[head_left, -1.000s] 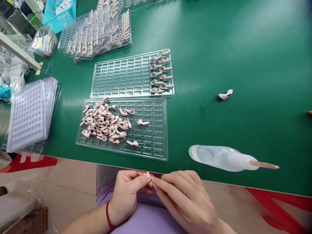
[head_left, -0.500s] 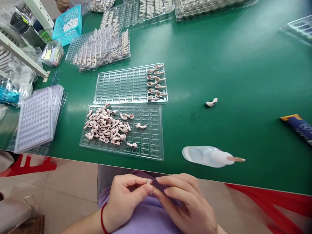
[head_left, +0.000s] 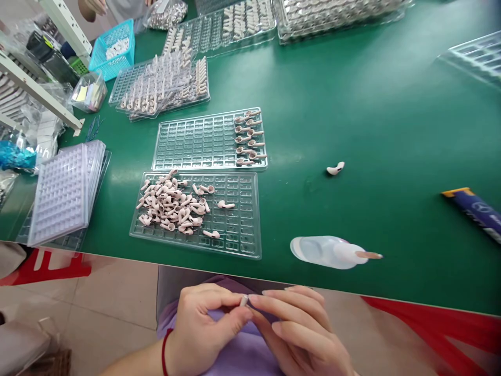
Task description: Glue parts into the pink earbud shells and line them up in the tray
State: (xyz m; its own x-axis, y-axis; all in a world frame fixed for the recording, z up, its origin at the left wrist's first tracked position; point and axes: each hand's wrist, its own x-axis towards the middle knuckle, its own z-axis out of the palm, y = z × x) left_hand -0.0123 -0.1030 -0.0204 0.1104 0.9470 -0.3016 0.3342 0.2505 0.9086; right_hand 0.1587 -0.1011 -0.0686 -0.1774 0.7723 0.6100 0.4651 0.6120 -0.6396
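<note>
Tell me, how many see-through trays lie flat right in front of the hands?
2. The near tray holds a loose heap of pink earbud shells. The far tray, just behind it, has shells in rows at its right end. More trays sit farther back.

A: What is different about the hands against the near edge of the green table (head_left: 352,130)?

B: Both have dropped lower, further from that edge. The left hand (head_left: 203,329) and right hand (head_left: 301,334) were right under the edge; now they sit over the purple lap.

A: And the small pale piece (head_left: 243,300)?

B: It was upright between the fingertips; now it tilts, pinched lower between them.

A: The view itself?

B: It has lifted away from the table edge. A blue and yellow tube (head_left: 473,209) has come in at the right, and more filled trays (head_left: 336,13) show at the far side.
</note>
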